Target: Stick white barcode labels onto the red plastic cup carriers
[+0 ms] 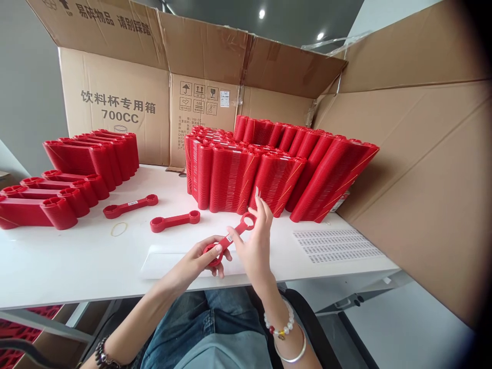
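My left hand (202,259) grips the near ring end of a flat red plastic two-ring cup carrier (230,238), thumb on top. My right hand (255,241) supports the same carrier from behind, fingers raised near its far ring, where a small white label sits on the bar. Two more single red carriers (175,221) (130,206) lie flat on the white table (69,261) to the left. A yellow rubber band (119,229) lies near them.
Tall stacks of red carriers (277,169) stand mid-table; more bundled stacks (69,174) lie at the left. Brown cardboard boxes (126,102) line the back and right (423,169). A white label sheet (334,245) lies at right, a clear plastic sheet (165,256) under my hands.
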{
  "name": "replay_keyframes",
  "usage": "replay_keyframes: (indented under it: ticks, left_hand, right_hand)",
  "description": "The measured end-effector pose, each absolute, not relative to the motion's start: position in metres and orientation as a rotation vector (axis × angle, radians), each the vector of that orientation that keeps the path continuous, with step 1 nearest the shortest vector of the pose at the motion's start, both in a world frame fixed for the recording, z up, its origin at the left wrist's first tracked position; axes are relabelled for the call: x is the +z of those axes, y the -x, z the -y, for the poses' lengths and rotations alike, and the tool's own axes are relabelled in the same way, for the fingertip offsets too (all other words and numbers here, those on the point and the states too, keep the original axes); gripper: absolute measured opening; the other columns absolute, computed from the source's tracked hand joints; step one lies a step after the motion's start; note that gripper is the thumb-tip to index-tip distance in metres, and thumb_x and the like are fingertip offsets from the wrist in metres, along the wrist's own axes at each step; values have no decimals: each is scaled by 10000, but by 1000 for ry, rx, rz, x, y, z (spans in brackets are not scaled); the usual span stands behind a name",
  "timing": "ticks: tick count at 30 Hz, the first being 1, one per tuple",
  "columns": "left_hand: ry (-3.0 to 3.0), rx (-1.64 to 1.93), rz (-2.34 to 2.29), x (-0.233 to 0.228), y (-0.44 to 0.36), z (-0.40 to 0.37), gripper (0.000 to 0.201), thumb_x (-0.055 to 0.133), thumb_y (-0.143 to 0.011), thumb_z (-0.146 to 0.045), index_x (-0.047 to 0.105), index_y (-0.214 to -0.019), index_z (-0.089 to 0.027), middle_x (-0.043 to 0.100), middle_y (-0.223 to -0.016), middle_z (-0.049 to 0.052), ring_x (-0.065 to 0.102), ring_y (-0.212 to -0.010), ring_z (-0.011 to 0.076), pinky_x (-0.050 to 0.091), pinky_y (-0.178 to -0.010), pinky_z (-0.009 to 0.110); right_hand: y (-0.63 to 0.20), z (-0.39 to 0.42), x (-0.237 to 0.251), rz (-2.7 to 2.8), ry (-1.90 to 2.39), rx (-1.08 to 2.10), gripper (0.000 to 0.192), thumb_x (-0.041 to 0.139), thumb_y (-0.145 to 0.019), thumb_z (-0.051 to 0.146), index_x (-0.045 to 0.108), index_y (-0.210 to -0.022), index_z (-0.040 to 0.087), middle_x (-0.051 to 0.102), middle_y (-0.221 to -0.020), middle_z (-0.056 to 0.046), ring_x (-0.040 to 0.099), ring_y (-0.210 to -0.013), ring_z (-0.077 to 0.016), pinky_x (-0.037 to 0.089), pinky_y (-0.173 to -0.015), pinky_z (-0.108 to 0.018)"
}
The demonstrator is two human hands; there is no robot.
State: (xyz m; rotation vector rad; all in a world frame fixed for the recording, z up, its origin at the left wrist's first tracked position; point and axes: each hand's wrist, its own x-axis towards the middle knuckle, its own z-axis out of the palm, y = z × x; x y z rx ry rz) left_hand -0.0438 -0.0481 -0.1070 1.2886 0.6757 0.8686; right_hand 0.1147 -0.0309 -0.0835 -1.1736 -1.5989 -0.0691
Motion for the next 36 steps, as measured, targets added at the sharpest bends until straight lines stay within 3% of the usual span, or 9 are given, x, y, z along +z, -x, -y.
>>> replay_keyframes:
  ticks: [5, 13, 21, 25, 31, 36]
  left_hand:
    - [-1321, 865, -661, -105, 43, 49, 360, 504, -954, -502, 588, -1057, -167, 631, -979, 56, 621, -624, 112, 435, -634, 273]
    - [-1361, 905, -709, -103, 47, 48, 363, 501, -951, -496, 569, -1089, -167, 625, -959, 53, 616, -648, 124, 449, -651, 283]
    - [-1541, 910, -870, -95, 54, 51, 382, 524, -930, -478, 543, -1147, -165, 643, -926, 48, 617, -674, 146, 483, -714, 319]
    - [-1631, 886, -1005, -92, 56, 54, 363, 507, -934, -453, 544, -1160, -172, 656, -891, 39, 611, -675, 158, 479, -727, 324]
    - [-1811, 830, -1221, -87, 54, 61, 300, 492, -937, -412, 564, -1137, -202, 588, -700, -19, 558, -626, 174, 407, -622, 282]
    - [-1942, 754, -1199, -94, 49, 63, 159, 540, -905, -364, 575, -926, -211, 569, -650, -28, 510, -581, 170, 339, -570, 275]
  right_hand:
    - [-124, 25, -83, 1474, 1170, -45, 745, 638, -854, 212, 246, -1484, 270, 359, -1463, -175, 532, -1217, -304, 478, -1001, -549]
    - [-119, 27, -91, 1473, 1175, -196, 728, 667, -836, 302, 284, -1450, 225, 360, -1456, -200, 327, -1396, -357, 330, -1094, -627]
    - [-147, 17, -80, 1354, 1188, 238, 695, 677, -816, 345, 318, -1407, 270, 362, -1507, -146, 478, -1309, -298, 415, -1065, -551]
    - [-150, 26, -75, 1336, 1174, 166, 702, 680, -803, 281, 328, -1409, 267, 384, -1489, -139, 479, -1304, -296, 381, -1089, -549]
    - [-148, 29, -68, 1307, 1135, 173, 880, 712, -781, 283, 174, -1478, 286, 395, -1461, -159, 489, -1304, -314, 380, -1077, -571]
    - [-114, 36, -47, 1369, 1123, 200, 818, 645, -797, 220, 181, -1468, 291, 430, -1443, -150, 514, -1285, -305, 420, -1059, -572]
